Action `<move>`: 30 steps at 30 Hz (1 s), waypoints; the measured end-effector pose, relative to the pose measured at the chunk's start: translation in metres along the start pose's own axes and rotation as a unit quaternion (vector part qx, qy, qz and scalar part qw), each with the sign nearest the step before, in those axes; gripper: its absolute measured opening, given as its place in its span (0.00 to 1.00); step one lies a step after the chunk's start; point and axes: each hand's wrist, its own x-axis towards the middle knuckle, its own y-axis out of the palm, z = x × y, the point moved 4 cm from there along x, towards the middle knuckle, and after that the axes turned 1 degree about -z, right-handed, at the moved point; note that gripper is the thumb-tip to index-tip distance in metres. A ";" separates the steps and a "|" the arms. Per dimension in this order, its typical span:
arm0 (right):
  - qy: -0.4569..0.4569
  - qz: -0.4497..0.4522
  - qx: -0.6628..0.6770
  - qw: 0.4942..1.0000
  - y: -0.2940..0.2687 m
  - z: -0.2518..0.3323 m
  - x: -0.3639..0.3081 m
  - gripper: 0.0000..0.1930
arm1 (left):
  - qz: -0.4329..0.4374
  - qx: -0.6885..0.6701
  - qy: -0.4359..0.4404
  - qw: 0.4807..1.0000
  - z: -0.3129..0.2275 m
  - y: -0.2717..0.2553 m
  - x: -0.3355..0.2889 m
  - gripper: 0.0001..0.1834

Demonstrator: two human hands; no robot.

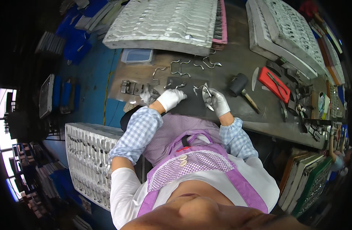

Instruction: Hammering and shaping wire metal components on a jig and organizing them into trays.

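My left hand point(171, 100), in a white glove, is curled with its fingertips low over the dark work surface point(189, 105). Whatever its fingers may hold is hidden. Just beyond it lies a small bent metal piece point(180, 85). Also gloved, my right hand point(217, 102) is closed on a shiny bent metal piece point(205, 94) whose curved end sticks out toward the left hand. Farther back lie several more bent metal pieces point(179, 69). Left of my left hand are a small metal fixture point(131, 88) and a crumpled grey cloth or glove point(148, 94).
Right of my right hand lies a black-headed mallet point(238, 84). A red tray point(268, 84) holds a dark tool, with dark curved pieces nearby. White moulded trays of metal parts point(164, 23) stand at the back, another rack point(89, 161) at lower left. A clear plastic box point(137, 56) sits at the back left.
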 end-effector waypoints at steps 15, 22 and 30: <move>0.032 0.048 0.051 0.997 -0.015 0.015 -0.016 0.14 | -0.177 -0.370 -0.344 0.845 -0.035 -0.022 0.053 0.14; 0.017 0.077 0.073 0.994 -0.011 0.019 -0.022 0.14 | -0.218 -0.246 -0.252 0.910 -0.023 -0.034 0.057 0.08; 0.043 0.027 -0.062 0.997 -0.022 0.017 -0.031 0.15 | -0.384 -0.074 -0.207 0.897 0.005 -0.108 0.095 0.07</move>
